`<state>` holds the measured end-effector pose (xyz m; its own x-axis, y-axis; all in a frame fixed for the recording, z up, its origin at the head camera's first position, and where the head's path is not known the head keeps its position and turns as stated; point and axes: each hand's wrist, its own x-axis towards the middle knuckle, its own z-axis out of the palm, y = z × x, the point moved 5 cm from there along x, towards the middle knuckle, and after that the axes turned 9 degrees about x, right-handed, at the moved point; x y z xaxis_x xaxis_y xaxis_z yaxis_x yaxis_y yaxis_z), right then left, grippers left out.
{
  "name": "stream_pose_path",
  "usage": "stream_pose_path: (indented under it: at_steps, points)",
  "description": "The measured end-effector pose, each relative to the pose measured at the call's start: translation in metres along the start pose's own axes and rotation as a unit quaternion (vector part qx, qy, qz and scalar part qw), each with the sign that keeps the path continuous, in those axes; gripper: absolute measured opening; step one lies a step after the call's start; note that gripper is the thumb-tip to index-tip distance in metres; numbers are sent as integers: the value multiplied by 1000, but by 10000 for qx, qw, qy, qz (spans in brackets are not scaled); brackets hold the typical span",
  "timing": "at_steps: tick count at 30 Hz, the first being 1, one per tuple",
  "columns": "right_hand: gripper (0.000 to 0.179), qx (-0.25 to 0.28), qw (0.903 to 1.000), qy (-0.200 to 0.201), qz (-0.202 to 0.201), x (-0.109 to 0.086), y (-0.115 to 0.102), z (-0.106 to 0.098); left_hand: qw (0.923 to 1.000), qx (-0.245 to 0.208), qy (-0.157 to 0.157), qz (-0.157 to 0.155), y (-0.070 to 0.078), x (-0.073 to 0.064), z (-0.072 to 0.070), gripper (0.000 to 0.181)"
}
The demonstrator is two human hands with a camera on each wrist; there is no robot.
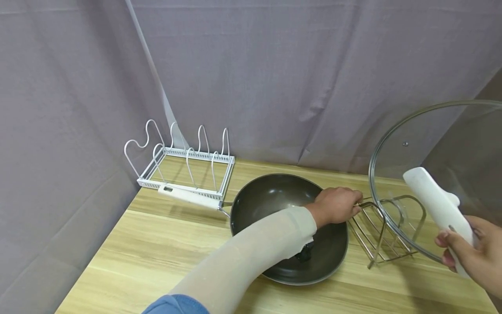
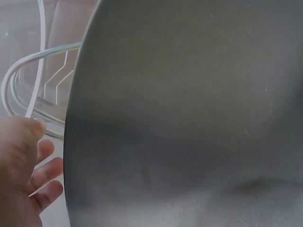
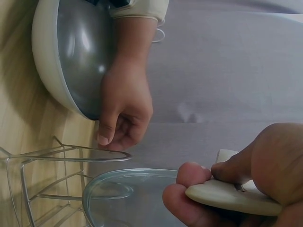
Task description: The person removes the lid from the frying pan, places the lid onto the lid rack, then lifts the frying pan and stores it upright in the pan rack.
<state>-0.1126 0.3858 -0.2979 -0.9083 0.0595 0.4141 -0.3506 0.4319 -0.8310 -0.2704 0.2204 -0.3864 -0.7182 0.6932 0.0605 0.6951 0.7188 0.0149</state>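
A large glass lid (image 1: 405,143) stands nearly upright at the right, its lower rim among the wires of a metal rack (image 1: 382,226); whether it rests on them I cannot tell. My right hand (image 1: 476,248) grips the lid's long white handle (image 1: 439,205), thumb on one side and fingers on the other. My left hand (image 1: 339,204) reaches across the dark wok (image 1: 270,198), fingers curled at the rack's near-left wire loop (image 3: 106,155). In the left wrist view, the left thumb (image 2: 35,127) meets a wire, while the wok's wall (image 2: 180,94) fills most of the picture.
A white rack (image 1: 229,174) with several upright loops stands at the back left. The wok's white handle (image 1: 190,197) points left, across that rack's front edge. Grey cloth (image 1: 251,78) hangs behind the wooden table (image 1: 157,248).
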Motion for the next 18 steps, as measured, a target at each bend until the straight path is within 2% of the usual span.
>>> stream_pose_path:
  at_steps: [9, 11, 16, 18]
  points:
    - [62, -70, 9999, -11, 153, -2, 0, 0, 9994, -326, 43, -121, 3, -1, -3, 9]
    - [52, -169, 9996, -11, 234, -2, 0, 0, 9991, -387, 74, -169, 3, -1, -3, 8]
    - [7, -543, 9974, -23, 478, -3, -2, 0, 9985, -384, 272, -268, 2, 0, -4, 9]
    - [6, -643, 9964, -43, 542, -4, -2, 1, 9983, -328, 377, -297, 2, 1, -4, 10]
